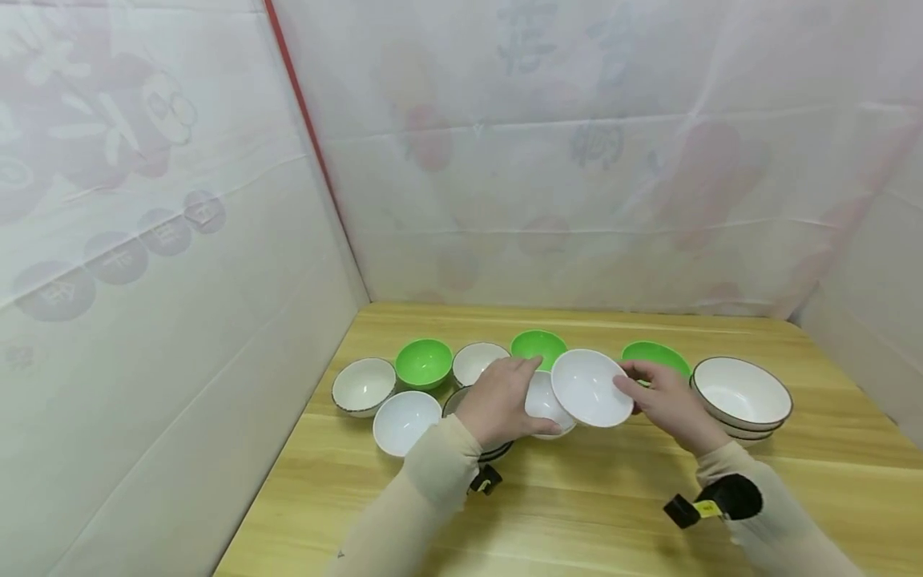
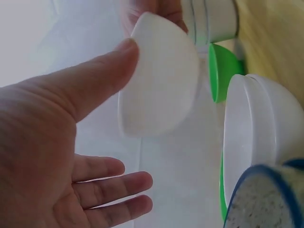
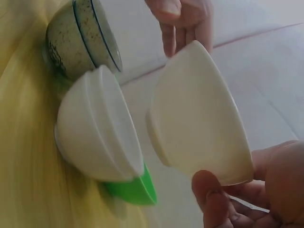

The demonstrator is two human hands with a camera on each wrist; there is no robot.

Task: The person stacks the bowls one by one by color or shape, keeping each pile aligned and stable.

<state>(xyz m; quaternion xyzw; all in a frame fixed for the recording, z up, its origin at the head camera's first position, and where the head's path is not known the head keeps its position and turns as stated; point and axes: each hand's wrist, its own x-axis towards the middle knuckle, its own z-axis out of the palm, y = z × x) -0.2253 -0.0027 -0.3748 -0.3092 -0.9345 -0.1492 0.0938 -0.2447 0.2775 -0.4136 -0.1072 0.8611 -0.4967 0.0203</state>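
My right hand [image 1: 667, 401] grips a white bowl [image 1: 591, 388] by its right rim, thumb on the near side. The bowl is tilted and held above the table. To its left, my left hand [image 1: 500, 405] has its fingers spread and holds nothing; in the left wrist view its thumb overlaps the bowl's edge, and whether it touches I cannot tell. Below sit nested white bowls [image 3: 90, 128], partly hidden by the held bowl in the head view. Speckled bowls with a blue rim [image 3: 76, 42] are stacked beside them, mostly covered by my left hand in the head view.
Green bowls [image 1: 424, 363] stand left, at the back middle and right. A cream bowl [image 1: 364, 386], a white bowl [image 1: 407, 423] and a dark-rimmed bowl [image 1: 479, 361] are at the left. Larger dark-rimmed bowls [image 1: 743, 393] are stacked right on the wooden table [image 1: 577, 505].
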